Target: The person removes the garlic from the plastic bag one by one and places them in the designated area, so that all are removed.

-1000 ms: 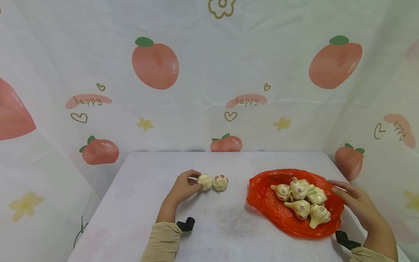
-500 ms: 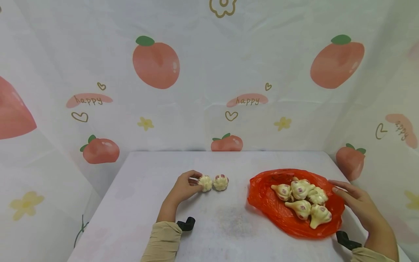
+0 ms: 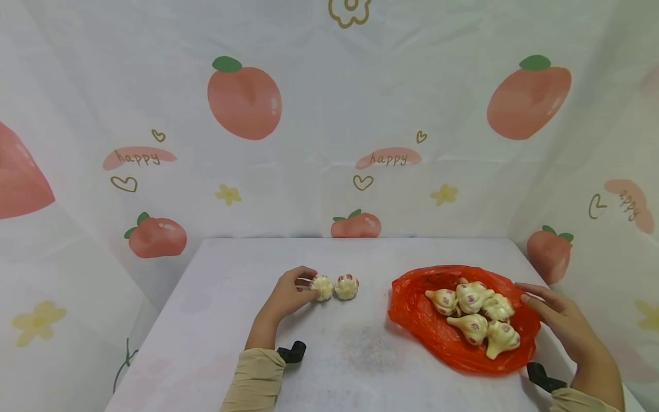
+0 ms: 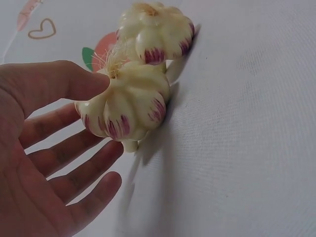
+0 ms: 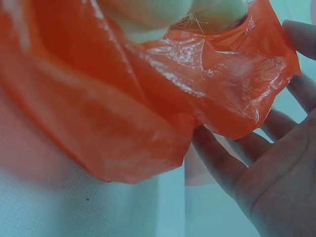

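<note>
Two garlic bulbs stand side by side on the table, left of the bag. My left hand [image 3: 290,293] is at the nearer-left garlic bulb [image 4: 126,101], thumb on its side by the root hairs and fingers reaching round behind it. Just beyond it, the second garlic bulb [image 3: 346,286] sits close by. On the right, an open red plastic bag [image 3: 419,331] bears several more garlic bulbs [image 3: 472,330]. My right hand [image 3: 566,326] rests at the bag's right rim with fairly straight fingers; in the right wrist view the fingertips touch the red plastic.
The white-covered table [image 3: 231,257] ends at a hanging cloth [image 3: 309,200] printed with fruit, hearts and flowers. A greyish smudge [image 3: 368,346] marks the table between the arms. Black camera mounts [image 3: 292,352] stick out from both wrists.
</note>
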The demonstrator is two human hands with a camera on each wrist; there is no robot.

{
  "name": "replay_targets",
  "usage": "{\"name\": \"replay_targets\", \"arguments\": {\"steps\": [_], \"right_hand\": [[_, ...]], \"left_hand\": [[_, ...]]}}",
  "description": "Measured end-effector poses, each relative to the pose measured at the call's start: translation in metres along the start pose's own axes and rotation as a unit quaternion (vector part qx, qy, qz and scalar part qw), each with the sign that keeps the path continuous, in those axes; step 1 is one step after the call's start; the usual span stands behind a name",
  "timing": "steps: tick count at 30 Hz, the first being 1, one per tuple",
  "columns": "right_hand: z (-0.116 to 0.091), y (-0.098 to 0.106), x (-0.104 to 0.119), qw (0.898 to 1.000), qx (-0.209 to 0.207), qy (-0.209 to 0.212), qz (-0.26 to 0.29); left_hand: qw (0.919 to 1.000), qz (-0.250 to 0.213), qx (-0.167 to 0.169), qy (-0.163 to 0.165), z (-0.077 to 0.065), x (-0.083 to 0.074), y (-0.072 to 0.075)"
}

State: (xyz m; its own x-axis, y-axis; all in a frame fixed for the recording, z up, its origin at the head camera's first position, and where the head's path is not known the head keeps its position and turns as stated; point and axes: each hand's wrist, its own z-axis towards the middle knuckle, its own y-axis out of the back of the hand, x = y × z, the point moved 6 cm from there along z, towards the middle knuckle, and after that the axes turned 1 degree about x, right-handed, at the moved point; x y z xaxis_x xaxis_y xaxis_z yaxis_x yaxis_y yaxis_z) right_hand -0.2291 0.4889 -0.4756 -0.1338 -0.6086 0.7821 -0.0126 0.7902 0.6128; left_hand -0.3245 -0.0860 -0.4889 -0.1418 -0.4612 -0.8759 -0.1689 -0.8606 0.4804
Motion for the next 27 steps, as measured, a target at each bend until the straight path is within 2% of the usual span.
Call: {"name": "replay_targets", "arguments": {"steps": [11,27], "right_hand": [[0.0,-0.001,0.001,1.0,-0.006,0.016,0.006],[0.0,-0.002,0.0,0.999,-0.01,0.031,0.008]], "left_hand": [[0.9998,-0.012,-0.011,-0.012,0.001,-0.002,0.002],[0.9984,-0.014,-0.033,-0.043,0.0,-0.02,0.002]]}}
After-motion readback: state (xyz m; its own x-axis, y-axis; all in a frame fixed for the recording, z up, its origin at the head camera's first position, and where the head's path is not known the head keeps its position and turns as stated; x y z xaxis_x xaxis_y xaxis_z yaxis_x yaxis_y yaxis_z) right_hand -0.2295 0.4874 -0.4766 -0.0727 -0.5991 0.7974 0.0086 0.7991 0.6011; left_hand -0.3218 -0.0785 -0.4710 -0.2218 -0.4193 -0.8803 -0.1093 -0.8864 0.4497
